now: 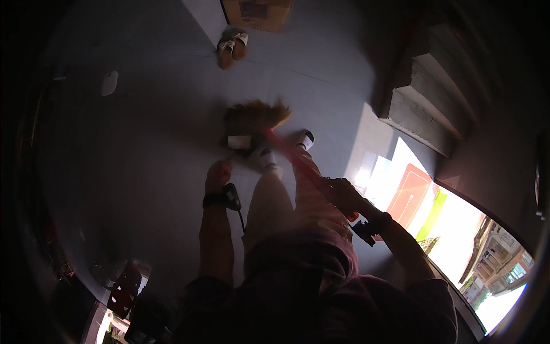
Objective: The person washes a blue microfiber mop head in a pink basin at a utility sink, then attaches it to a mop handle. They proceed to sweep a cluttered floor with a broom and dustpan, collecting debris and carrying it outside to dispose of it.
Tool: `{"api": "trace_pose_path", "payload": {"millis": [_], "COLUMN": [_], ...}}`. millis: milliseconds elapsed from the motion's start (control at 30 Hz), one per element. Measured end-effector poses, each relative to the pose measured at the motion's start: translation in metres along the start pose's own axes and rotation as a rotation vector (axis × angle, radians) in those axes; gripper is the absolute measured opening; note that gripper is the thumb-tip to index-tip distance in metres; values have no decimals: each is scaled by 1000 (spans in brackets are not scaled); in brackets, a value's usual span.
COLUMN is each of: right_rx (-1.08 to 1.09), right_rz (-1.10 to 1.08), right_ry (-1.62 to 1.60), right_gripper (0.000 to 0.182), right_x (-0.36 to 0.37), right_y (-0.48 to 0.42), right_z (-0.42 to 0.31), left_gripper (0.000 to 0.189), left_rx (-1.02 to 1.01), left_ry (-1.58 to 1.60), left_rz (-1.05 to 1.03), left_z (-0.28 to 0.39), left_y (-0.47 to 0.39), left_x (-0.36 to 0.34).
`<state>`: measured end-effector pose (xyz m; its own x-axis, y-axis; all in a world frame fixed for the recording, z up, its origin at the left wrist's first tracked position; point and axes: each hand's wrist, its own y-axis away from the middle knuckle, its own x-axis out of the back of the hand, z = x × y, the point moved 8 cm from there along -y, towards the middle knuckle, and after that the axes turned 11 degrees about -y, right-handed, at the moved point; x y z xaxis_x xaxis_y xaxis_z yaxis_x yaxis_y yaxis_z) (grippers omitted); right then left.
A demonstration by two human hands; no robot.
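Note:
My right hand point(342, 194) is closed around the red handle of a broom point(296, 157). The handle slants away past my right leg to a blurred head of yellow-brown bristles point(258, 112) at the floor. My left hand point(219, 173) is curled shut around a thin handle, mostly hidden by the fingers. That handle seems to lead to a dark dustpan point(245, 150) with a pale patch on it, just below the bristles. Shadow hides the outline of the pan. Both wrists carry dark straps with small devices.
A pair of sandals point(232, 48) lies by a wall edge, near a cardboard box point(260, 15). Bare concrete stairs point(423, 107) rise at the right. Below them, sunlight enters a doorway with a red mat point(406, 195). A white oval object point(109, 83) is at the left.

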<state>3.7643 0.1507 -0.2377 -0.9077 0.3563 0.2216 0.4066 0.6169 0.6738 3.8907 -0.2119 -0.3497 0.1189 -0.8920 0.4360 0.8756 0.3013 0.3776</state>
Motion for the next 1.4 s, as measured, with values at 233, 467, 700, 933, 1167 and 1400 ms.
{"api": "trace_pose_path", "payload": {"millis": [233, 467, 700, 933, 1167, 1400], "right_rx": [-415, -552, -552, -266, -376, -488], "right_rz": [156, 551, 459, 136, 43, 283], "right_ry": [-10, -503, -860, -408, -432, -524], "right_gripper": [72, 75, 46, 68, 59, 67], "right_x": [11, 41, 26, -28, 15, 85], "right_y": [130, 131, 58, 51, 99, 122], "right_z": [-13, 68, 62, 3, -76, -64], "left_gripper": [3, 6, 28, 33, 38, 58], "left_rx": [-58, 85, 688, 817, 806, 989], "left_ry": [-220, 67, 953, 976, 768, 348], "left_rz": [-27, -126, -98, -116, 164, 109], "left_z": [-5, 2, -63, -118, -107, -2], "left_y": [9, 21, 40, 35, 49, 52], "left_x": [7, 48, 48, 38, 69, 112]}}
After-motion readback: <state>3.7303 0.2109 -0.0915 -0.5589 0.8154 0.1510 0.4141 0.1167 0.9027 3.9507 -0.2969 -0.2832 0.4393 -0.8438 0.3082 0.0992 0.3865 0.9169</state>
